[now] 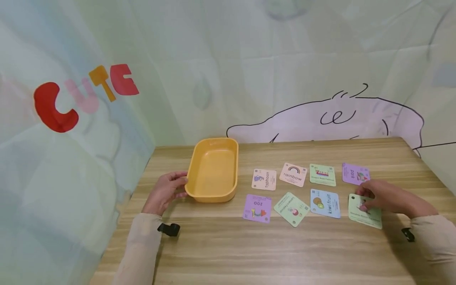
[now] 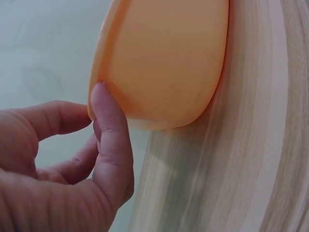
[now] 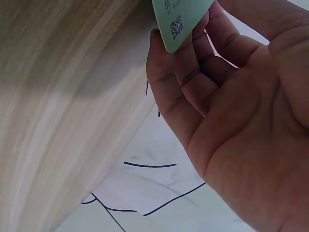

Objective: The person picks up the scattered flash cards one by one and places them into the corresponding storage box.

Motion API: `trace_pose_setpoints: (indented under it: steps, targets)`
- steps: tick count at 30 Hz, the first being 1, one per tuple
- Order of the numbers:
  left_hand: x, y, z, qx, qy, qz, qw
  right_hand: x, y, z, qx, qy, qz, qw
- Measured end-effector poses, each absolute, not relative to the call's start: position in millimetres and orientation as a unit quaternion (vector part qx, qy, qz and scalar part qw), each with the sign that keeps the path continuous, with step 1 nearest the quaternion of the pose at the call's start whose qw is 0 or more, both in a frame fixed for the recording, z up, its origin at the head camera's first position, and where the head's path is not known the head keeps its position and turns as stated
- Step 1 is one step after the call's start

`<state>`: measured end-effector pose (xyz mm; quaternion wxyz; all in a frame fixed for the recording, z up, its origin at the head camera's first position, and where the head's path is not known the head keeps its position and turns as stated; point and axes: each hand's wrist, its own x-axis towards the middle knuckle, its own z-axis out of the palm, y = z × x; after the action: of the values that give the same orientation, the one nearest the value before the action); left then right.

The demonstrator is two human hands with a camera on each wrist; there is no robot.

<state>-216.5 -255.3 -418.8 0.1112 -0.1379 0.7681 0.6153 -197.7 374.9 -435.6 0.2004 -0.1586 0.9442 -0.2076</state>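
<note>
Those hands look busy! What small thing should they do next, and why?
Probably carry the green picture card toward the yellow tray: the right hand already pinches it, while the left hand grips the tray's rim. No card shows inside the tray, and seven other cards lie beside it on the table.

The tray [image 1: 215, 170] is plain yellow-orange, the tabletop [image 1: 263, 253] wood-grained brown. The kiwi fruit card [image 1: 325, 203] is light blue, the zoo card [image 1: 257, 208] purple.
</note>
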Motion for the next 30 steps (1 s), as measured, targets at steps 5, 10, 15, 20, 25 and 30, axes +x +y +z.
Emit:
trace_pose_setpoints:
  steps: [5,10,15,20,25,30]
  targets:
    - [-216.9,-256.0,-421.2,-0.138,0.769,0.614,0.115,-197.1,375.8,-434.9,-0.170,0.944,-0.201,0.200]
    - [-219.6,-256.7,-421.1,-0.138,0.769,0.613,0.119,-198.4,376.1,-433.1,-0.174,0.943,-0.197,0.204]
    - [-220.4,-256.6,-420.8,-0.135,0.765,0.618,0.121,-200.5,376.5,-433.2,-0.167,0.941,-0.203,0.214]
    - [-219.5,-256.5,-419.3,-0.127,0.765,0.619,0.125,-200.5,378.9,-431.9,-0.169,0.937,-0.214,0.217]
    - [-218.0,-256.4,-417.7,-0.124,0.764,0.621,0.125,-199.7,379.4,-430.9,-0.164,0.933,-0.222,0.229]
    - [-218.7,-255.8,-416.3,-0.129,0.762,0.622,0.123,-198.8,381.0,-431.1,-0.176,0.929,-0.232,0.226]
